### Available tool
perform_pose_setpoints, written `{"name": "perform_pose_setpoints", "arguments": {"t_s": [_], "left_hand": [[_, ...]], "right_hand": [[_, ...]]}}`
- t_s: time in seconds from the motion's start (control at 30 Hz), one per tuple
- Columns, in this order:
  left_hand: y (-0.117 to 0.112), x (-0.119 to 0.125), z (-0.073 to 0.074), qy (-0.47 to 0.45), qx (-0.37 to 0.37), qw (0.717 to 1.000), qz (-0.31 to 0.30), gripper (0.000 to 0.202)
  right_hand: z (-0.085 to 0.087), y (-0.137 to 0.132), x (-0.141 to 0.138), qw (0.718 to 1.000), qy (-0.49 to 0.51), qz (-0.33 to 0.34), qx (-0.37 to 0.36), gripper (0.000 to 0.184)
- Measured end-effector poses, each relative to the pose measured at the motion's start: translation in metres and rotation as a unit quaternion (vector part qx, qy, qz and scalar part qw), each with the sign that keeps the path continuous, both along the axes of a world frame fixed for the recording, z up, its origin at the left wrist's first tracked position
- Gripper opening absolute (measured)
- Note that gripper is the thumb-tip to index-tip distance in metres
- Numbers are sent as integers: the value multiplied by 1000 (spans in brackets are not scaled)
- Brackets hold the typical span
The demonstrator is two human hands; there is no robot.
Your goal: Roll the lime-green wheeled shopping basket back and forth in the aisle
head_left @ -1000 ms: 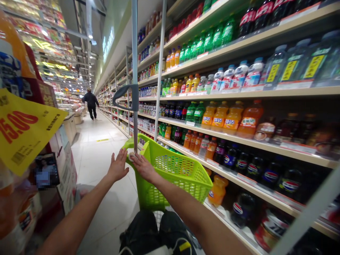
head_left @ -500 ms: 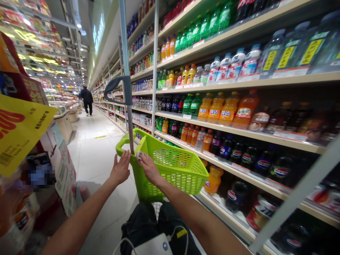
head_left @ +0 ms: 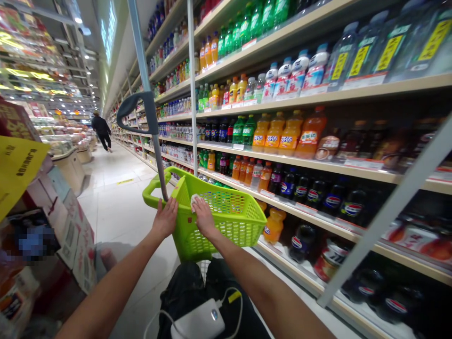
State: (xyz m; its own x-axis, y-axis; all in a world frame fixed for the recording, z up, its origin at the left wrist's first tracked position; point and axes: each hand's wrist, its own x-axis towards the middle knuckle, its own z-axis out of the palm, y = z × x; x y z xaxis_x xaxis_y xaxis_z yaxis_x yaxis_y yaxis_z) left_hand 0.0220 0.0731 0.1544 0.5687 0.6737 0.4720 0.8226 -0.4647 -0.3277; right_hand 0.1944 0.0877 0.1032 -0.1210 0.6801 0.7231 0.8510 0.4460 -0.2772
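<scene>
A bright green plastic shopping basket with perforated sides is in front of my knees. My left hand lies on the basket's near rim beside the grey pole, fingers stretched out and holding nothing. My right hand presses a crumpled white wipe, perhaps a tissue, against the rim further right. Most of the wipe is hidden under the fingers. From the basket's handle end rises the grey pole, with a dark grey loop grip at mid-height.
Shelves of bottled drinks run along the right, with a slanted grey post close by. On the left stand stacked boxes and a yellow price sign. A person walks far down the aisle. A white power bank with a cable rests on my lap.
My right hand has slid right along the rim with the wipe, away from the pole. The left hand stays near the pole. The view has turned slightly right.
</scene>
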Motion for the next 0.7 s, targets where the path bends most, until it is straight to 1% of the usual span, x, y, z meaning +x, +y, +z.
{"name": "perform_pose_setpoints", "arguments": {"t_s": [0.13, 0.2, 0.27, 0.37, 0.47, 0.57, 0.63, 0.7], "left_hand": [[-1, 6, -4, 3, -20, 1000, 10, 58], [-1, 8, -3, 4, -27, 1000, 13, 58], [-1, 8, -2, 5, -26, 1000, 11, 57], [-2, 10, 0, 3, -15, 1000, 11, 58], [-5, 23, -3, 5, -14, 1000, -9, 59], [-8, 43, -10, 15, -30, 999, -32, 59], [-9, 53, -15, 21, -37, 999, -25, 59], [-9, 57, -19, 28, -33, 999, -16, 58]], "right_hand": [[2, -1, -17, 999, -26, 27, 8, 45], [2, -2, -22, 999, -35, 28, 6, 43], [-1, -3, -15, 999, -35, 21, 1, 41], [-8, -6, 12, 999, -25, -5, -20, 41], [-14, -11, 32, 998, -11, -44, -44, 41], [-15, -13, 28, 998, -26, -42, -37, 42], [-15, -12, 21, 998, -42, -25, -27, 42], [-16, -11, 19, 998, -51, -15, -17, 42]]}}
